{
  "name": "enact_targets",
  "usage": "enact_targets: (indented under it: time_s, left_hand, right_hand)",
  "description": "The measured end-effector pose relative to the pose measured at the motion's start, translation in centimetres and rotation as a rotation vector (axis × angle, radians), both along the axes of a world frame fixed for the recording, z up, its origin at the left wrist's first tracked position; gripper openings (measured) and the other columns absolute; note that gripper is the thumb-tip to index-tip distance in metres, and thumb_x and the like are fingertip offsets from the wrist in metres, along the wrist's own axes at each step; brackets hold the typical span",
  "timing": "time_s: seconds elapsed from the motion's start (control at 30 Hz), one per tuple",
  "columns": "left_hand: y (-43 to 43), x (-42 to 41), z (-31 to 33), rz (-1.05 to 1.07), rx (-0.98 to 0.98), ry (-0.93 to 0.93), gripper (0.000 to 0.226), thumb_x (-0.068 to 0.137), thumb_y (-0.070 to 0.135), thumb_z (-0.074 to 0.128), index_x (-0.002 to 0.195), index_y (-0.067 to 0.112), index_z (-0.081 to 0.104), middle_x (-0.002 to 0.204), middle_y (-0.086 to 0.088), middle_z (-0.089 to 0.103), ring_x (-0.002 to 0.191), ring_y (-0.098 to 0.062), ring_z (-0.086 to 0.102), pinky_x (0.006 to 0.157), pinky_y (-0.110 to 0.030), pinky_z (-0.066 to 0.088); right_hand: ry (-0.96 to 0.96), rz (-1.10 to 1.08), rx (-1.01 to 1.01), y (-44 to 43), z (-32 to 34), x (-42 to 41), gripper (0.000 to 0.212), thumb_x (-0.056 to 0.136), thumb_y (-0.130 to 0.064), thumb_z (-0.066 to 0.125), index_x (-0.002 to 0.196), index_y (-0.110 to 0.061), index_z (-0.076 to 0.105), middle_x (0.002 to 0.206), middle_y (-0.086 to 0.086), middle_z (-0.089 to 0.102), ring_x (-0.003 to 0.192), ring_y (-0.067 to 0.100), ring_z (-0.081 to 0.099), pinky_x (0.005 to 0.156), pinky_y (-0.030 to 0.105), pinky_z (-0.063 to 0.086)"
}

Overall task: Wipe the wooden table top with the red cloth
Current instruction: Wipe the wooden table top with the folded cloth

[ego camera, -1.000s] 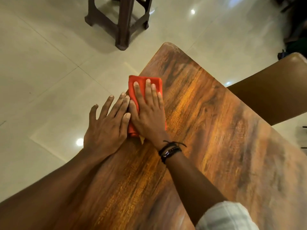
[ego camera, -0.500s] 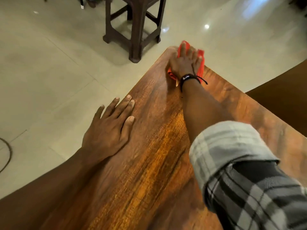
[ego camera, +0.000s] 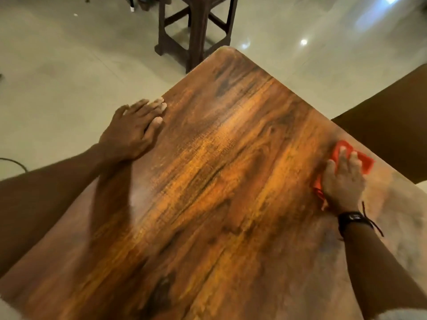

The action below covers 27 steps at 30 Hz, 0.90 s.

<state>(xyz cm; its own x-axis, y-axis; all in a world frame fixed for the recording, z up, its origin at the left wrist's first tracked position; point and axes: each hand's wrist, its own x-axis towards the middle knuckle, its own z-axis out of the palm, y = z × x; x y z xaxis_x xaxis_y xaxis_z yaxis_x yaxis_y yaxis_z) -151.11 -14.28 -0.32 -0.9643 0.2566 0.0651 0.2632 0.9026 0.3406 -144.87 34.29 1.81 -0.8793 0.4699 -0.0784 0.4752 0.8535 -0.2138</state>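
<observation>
The wooden table top (ego camera: 219,169) fills most of the view, its rounded far corner pointing away from me. My right hand (ego camera: 342,181) lies flat with straight fingers on the red cloth (ego camera: 362,162), pressing it onto the wood near the table's right edge. Only the cloth's far corner and a strip on the left of the hand show; the rest is under the palm. My left hand (ego camera: 134,130) rests flat at the table's left edge, fingers straight, holding nothing. A dark band sits on my right wrist.
A dark wooden stool (ego camera: 196,31) stands on the pale tiled floor (ego camera: 69,65) just beyond the far corner. A second brown table top (ego camera: 392,125) lies close to the right edge. A dark cable (ego camera: 13,162) lies on the floor at left.
My right hand swept the red cloth from the left edge up to the far corner, then across to the right edge. My left hand stayed flat at the left edge.
</observation>
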Motion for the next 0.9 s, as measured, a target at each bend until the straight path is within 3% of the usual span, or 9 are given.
enact_targets:
  time_s: [0.13,0.23,0.43,0.63,0.7,0.8,0.9]
  left_hand:
    - [0.5,-0.1,0.1,0.009,0.021,0.015,0.054,0.102,0.045,0.023,0.149,0.024,0.041,0.157,0.003,0.038,0.147,-0.021,0.029,0.116,-0.043,0.023]
    - [0.6,0.1,0.1,-0.003,0.022,-0.003,0.056,0.102,0.046,0.022,0.150,0.023,0.039,0.158,0.002,0.036,0.148,-0.021,0.027,0.117,-0.043,0.022]
    - [0.6,0.1,0.5,-0.043,0.043,-0.010,0.054,0.104,0.043,0.026,0.151,0.021,0.039,0.159,0.000,0.035,0.149,-0.020,0.026,0.118,-0.041,0.020]
    - [0.0,-0.1,-0.1,-0.077,0.092,0.038,0.056,0.103,0.044,0.024,0.149,0.018,0.043,0.156,-0.003,0.040,0.147,-0.021,0.030,0.119,-0.043,0.019]
    - [-0.1,0.1,0.2,-0.079,0.174,0.112,0.053,0.104,0.041,0.027,0.142,0.012,0.049,0.148,-0.010,0.050,0.141,-0.026,0.040,0.118,-0.044,0.027]
    - [0.2,2.1,1.0,0.025,0.378,0.261,0.043,0.106,0.028,0.035,0.131,0.001,0.056,0.134,-0.019,0.059,0.128,-0.029,0.051,0.116,-0.031,0.032]
    - [2.9,7.2,1.7,0.064,0.529,0.252,0.040,0.106,0.021,0.038,0.132,-0.002,0.057,0.137,-0.019,0.057,0.133,-0.028,0.050,0.117,-0.040,0.033]
  right_hand:
    - [-0.050,-0.085,-0.019,3.7,-0.1,5.7,0.071,0.099,-0.056,0.012,0.160,-0.020,0.014,0.166,0.016,0.015,0.153,0.034,0.015,0.123,0.060,0.012]
    - [-0.063,-0.088,0.017,2.3,-0.4,5.7,0.067,0.101,-0.052,0.011,0.161,-0.023,0.006,0.169,0.009,0.002,0.156,0.029,0.002,0.124,0.056,0.001]
    - [-0.029,0.162,0.001,-11.9,-0.5,-2.2,0.059,0.107,-0.047,0.019,0.161,-0.029,-0.001,0.169,0.004,-0.009,0.156,0.023,-0.006,0.123,0.047,-0.010]
    - [-0.035,0.359,0.002,-23.9,-0.9,-8.2,0.061,0.107,-0.045,0.021,0.161,-0.026,-0.002,0.169,0.006,-0.008,0.156,0.024,-0.007,0.124,0.049,-0.011]
    - [-0.021,0.407,-0.013,-26.9,-0.7,-7.7,0.061,0.107,-0.043,0.024,0.161,-0.027,0.002,0.169,0.005,-0.004,0.156,0.024,-0.004,0.124,0.048,-0.010]
    - [0.023,0.561,0.018,-31.5,-1.0,-3.6,0.060,0.105,-0.043,0.028,0.161,-0.030,0.009,0.169,0.002,0.004,0.156,0.022,0.003,0.125,0.047,-0.006]
    - [0.041,0.766,0.071,-33.8,-1.6,3.0,0.064,0.101,-0.043,0.032,0.160,-0.027,0.013,0.169,0.000,0.011,0.156,0.021,0.007,0.124,0.047,-0.001]
